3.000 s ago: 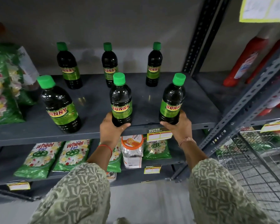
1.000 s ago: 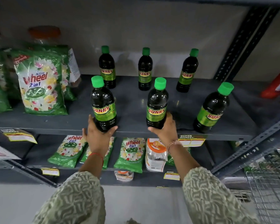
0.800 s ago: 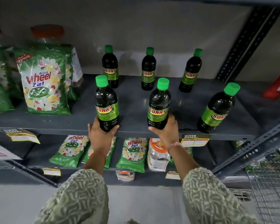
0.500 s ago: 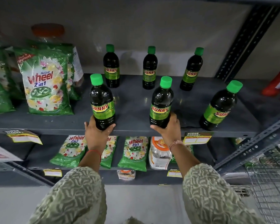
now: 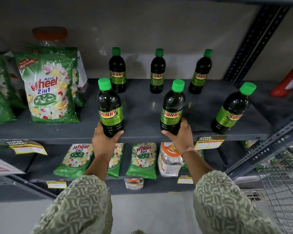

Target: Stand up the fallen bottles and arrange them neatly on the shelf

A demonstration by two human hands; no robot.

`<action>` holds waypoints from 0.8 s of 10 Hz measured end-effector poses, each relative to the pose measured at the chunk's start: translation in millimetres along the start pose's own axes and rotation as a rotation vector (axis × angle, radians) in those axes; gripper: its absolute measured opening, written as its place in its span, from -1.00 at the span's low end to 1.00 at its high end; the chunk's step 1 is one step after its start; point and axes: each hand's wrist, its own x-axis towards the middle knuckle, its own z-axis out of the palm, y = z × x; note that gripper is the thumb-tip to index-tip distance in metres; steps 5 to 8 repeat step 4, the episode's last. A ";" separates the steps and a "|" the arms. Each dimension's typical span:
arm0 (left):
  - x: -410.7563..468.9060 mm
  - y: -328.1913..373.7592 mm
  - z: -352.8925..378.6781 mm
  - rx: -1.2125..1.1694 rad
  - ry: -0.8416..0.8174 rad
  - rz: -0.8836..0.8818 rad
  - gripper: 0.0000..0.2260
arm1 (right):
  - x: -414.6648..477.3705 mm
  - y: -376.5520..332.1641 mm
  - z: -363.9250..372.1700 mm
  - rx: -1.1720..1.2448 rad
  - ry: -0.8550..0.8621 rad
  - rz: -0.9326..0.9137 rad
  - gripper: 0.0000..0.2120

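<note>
Six dark bottles with green caps and green Sunny labels stand upright on the grey shelf (image 5: 142, 108), three at the back and three at the front. My left hand (image 5: 103, 141) grips the base of the front left bottle (image 5: 110, 107) near the shelf's front edge. My right hand (image 5: 180, 135) wraps the base of the front middle bottle (image 5: 172, 107). The front right bottle (image 5: 231, 110) stands alone, untouched. The back row holds a left bottle (image 5: 117, 71), a middle bottle (image 5: 157, 72) and a right bottle (image 5: 200, 73) by the wall.
Green Wheel detergent bags (image 5: 49, 88) stand left of the bottles on the same shelf. The lower shelf holds smaller Wheel packets (image 5: 142, 159) and a plastic jar (image 5: 170, 159). A wire basket (image 5: 284, 183) is at the lower right. Red bottles (image 5: 289, 80) sit beyond the upright post.
Three seconds ago my hands held the middle and right front bottles; now they hold the left and middle ones. In the last second the left bottle shifted slightly left.
</note>
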 end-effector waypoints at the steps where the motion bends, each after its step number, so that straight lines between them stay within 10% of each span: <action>1: 0.6 1.1 -0.6 -0.016 -0.019 -0.014 -0.39 | 0.1 -0.5 -0.1 -0.005 0.000 0.024 -0.24; 8: -17.3 9.1 -4.6 0.075 0.016 0.026 -0.07 | -17.7 -3.3 -4.5 0.003 0.047 -0.008 -0.05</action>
